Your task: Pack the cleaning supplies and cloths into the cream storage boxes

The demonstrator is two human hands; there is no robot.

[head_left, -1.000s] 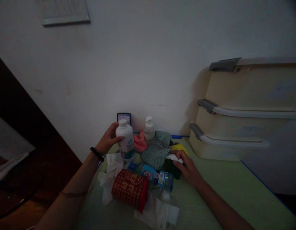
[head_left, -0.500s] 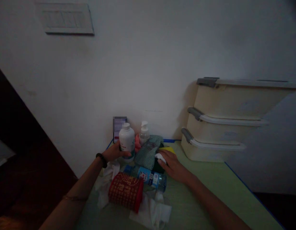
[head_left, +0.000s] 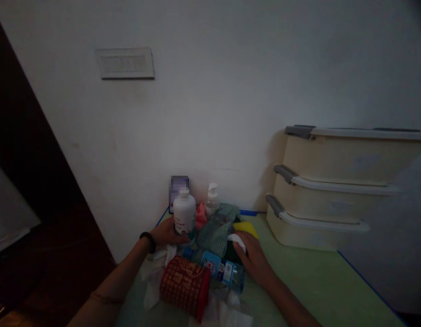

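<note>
Red canister [head_left: 185,285]: gold characters, illegible. White bottle [head_left: 185,214] behind canister, label too blurred to read. Left hand [head_left: 166,232]: fingers gripping bottle's lower body. Right hand [head_left: 254,255], behind-right of canister: fingers gripping white wad [head_left: 239,240].

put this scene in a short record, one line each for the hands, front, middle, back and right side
left hand: grips upright white bottle low down
right hand: holds crumpled white wad
front: red cylinder, blue-labelled bottle, both on their sides
middle: green mesh cloth
back: pump bottle, phone
right side: three stacked cream boxes
</note>
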